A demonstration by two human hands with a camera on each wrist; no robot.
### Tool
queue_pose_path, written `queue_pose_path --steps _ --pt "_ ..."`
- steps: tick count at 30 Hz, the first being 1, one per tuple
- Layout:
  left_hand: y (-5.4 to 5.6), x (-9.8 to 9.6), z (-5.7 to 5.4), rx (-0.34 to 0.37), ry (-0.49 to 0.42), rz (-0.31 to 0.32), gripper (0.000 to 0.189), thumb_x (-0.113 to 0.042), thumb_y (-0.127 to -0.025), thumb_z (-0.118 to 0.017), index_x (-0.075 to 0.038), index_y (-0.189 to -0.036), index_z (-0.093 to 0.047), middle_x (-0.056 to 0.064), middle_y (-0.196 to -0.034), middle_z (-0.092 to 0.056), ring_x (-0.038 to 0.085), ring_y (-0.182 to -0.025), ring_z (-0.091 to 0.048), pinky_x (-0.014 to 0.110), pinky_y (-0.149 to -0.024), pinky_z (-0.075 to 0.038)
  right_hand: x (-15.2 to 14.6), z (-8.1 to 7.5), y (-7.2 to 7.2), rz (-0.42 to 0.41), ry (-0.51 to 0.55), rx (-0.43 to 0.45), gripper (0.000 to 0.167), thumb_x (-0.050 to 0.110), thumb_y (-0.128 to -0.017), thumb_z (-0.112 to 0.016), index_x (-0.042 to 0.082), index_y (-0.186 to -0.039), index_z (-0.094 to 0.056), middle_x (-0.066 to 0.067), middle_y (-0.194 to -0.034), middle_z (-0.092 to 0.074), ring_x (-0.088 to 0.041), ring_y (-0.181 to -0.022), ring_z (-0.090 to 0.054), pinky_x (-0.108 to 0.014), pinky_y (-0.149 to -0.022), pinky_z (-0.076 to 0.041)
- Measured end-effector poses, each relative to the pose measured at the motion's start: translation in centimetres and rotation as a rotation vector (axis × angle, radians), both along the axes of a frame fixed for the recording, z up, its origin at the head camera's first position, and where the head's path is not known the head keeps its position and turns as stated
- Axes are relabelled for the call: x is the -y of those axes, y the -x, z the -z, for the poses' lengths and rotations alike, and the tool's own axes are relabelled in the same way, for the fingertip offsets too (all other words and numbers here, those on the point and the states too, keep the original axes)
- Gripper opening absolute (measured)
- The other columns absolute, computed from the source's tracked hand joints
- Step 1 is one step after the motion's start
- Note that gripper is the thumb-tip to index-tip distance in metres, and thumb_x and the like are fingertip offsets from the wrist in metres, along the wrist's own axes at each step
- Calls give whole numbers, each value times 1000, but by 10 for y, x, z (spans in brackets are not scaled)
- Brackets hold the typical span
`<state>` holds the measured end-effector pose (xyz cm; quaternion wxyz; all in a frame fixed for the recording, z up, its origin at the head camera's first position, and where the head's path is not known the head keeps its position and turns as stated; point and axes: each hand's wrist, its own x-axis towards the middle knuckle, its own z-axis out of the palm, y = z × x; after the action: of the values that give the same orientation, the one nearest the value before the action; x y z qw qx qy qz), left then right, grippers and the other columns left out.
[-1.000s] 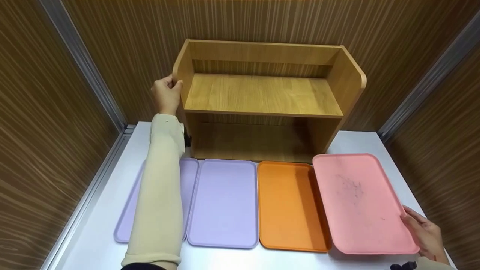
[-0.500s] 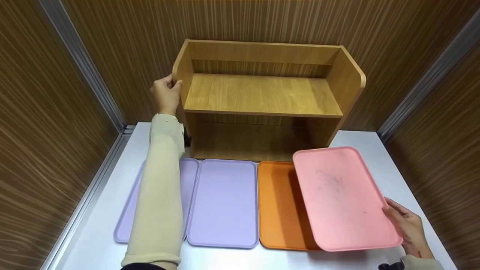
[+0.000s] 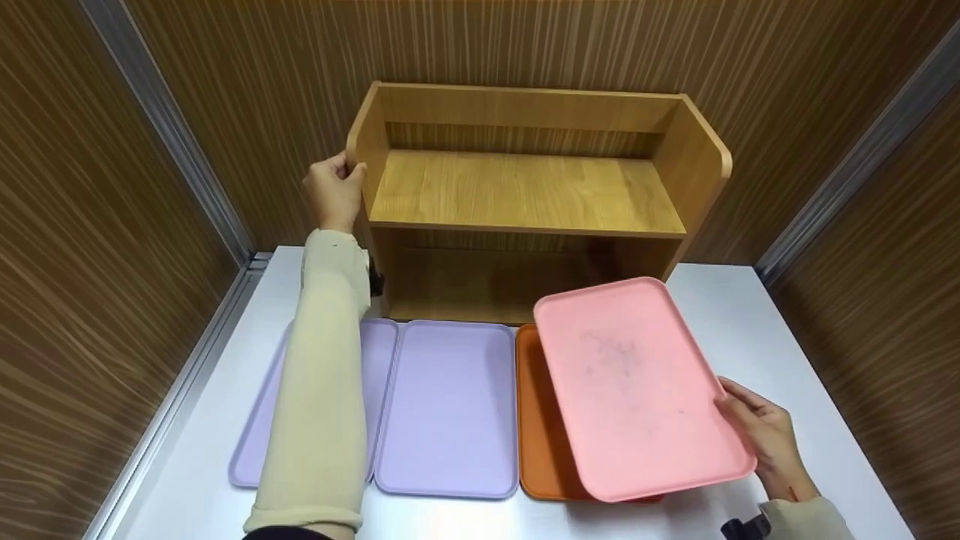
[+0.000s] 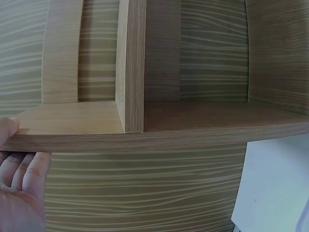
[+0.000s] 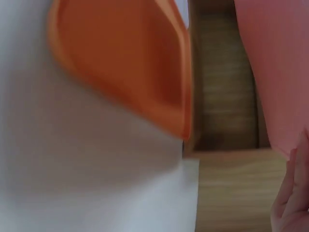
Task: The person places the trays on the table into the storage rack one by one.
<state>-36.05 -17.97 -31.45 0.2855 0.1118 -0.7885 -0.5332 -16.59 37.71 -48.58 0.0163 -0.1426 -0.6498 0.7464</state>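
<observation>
My left hand [image 3: 335, 193] grips the front edge of the left side panel of a wooden shelf [image 3: 525, 191]; in the left wrist view the thumb lies on one face and the curled fingers [image 4: 34, 169] on the other. A pink tray [image 3: 637, 390] with dark scuffs is raised and tilted above an orange tray [image 3: 541, 427], covering much of it. Its right edge is pinched by my right hand [image 3: 765, 431], thumb on the upper face. In the right wrist view the pink tray [image 5: 285, 72] appears at the right, beside my fingers.
Two lilac trays lie left of the orange one: a middle lilac tray [image 3: 450, 409] and a left lilac tray [image 3: 259, 435], partly hidden by my left sleeve [image 3: 315, 390]. They rest on a white tabletop [image 3: 720, 322]. Wood-patterned walls [image 3: 112, 225] enclose it at the back and sides.
My right hand has carried the pink tray leftward and slightly up, from the right of the orange tray to over it. My left hand stays on the shelf panel.
</observation>
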Motion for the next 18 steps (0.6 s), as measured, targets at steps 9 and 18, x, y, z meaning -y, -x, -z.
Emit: queue_pose_path --steps 9,18 --pt "1 0 0 14 9 -19 25 -12 -89 -64 -5 -112 -69 11 -110 -68 13 -93 -62 24 -80 -50 32 -18 4 -31 -53 33 23 10 -87 -67 31 -92 -75 13 -90 -71 -6 -76 -66 -22 -64 -53" --pt "-1 -2 -1 6 15 -14 25 -11 -89 -64 -4 -113 -69 12 -110 -68 14 -94 -62 24 -80 -50 58 -44 2 -88 -34 50 22 12 -88 -67 32 -91 -75 10 -91 -72 -8 -75 -66 -23 -63 -54"
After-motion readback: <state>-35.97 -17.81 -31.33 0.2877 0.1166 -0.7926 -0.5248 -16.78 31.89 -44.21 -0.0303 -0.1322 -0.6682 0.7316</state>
